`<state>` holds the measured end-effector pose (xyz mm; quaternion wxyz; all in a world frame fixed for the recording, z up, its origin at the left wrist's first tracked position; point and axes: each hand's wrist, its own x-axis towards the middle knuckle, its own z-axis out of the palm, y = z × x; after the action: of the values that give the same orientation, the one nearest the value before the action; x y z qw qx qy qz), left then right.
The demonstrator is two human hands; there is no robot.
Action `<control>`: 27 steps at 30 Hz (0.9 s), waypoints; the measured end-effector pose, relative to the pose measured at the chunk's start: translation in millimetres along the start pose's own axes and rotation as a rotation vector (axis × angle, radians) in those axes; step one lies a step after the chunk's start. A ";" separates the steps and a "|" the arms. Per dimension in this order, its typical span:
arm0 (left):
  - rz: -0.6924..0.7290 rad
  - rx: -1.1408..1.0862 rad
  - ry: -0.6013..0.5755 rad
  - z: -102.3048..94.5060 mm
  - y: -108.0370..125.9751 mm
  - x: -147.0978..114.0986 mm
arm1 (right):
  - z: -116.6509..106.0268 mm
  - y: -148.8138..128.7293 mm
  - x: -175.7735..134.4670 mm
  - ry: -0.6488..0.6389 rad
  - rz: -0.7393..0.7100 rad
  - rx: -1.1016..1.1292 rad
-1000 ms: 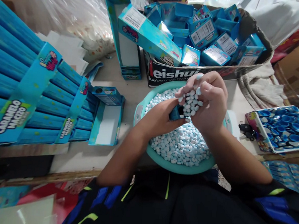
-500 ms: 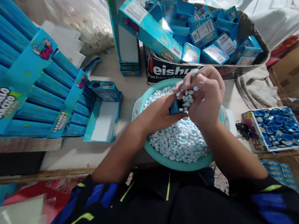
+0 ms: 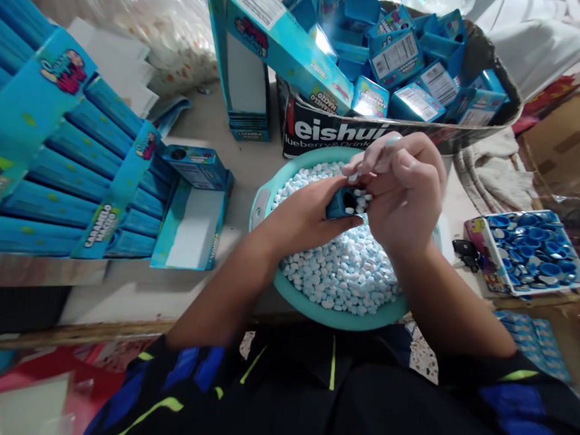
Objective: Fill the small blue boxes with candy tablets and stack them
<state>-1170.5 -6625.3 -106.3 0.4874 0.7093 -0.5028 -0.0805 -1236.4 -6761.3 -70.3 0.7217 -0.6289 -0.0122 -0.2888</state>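
Note:
My left hand point(image 3: 304, 217) grips a small blue box point(image 3: 336, 205) with a dark opening, held above a turquoise tub point(image 3: 332, 318). My right hand point(image 3: 410, 203) is cupped against the box with its fingers curled, and several small white and pale blue candies point(image 3: 361, 200) lie between its palm and the opening. One candy shows on top of its fingers. Below both hands, the tub holds a heap of the same loose candies point(image 3: 345, 274). The inside of the box is mostly hidden.
Behind the tub, a black-sided carton point(image 3: 336, 129) is piled with small blue boxes point(image 3: 395, 56). Bundled blue cartons point(image 3: 70, 156) and an open display tray point(image 3: 194, 227) stand left. A box of blue caps point(image 3: 536, 251) and dark keys point(image 3: 466, 251) lie right.
Fewer candies show between my right hand and the box, and more of the opening is visible. My right hand has shifted slightly to the right. The view has moved a little.

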 end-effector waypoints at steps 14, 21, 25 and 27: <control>-0.104 -0.023 0.139 -4.2 -0.5 -5.6 | -7.2 -1.2 7.4 -0.098 -0.041 0.099; -0.101 -0.002 0.173 -7.5 3.2 -6.9 | -6.0 -1.5 4.1 -0.106 -0.032 -0.008; -0.083 -0.012 0.182 -7.4 4.5 -7.1 | -5.3 -2.8 3.8 -0.153 -0.047 0.025; -0.092 -0.004 0.196 -6.3 4.3 -7.0 | -5.8 -3.8 3.6 -0.162 -0.049 0.019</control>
<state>-1172.8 -6616.0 -102.4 0.5315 0.7350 -0.4196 -0.0341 -1237.1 -6768.3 -66.7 0.7171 -0.6428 -0.0887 -0.2544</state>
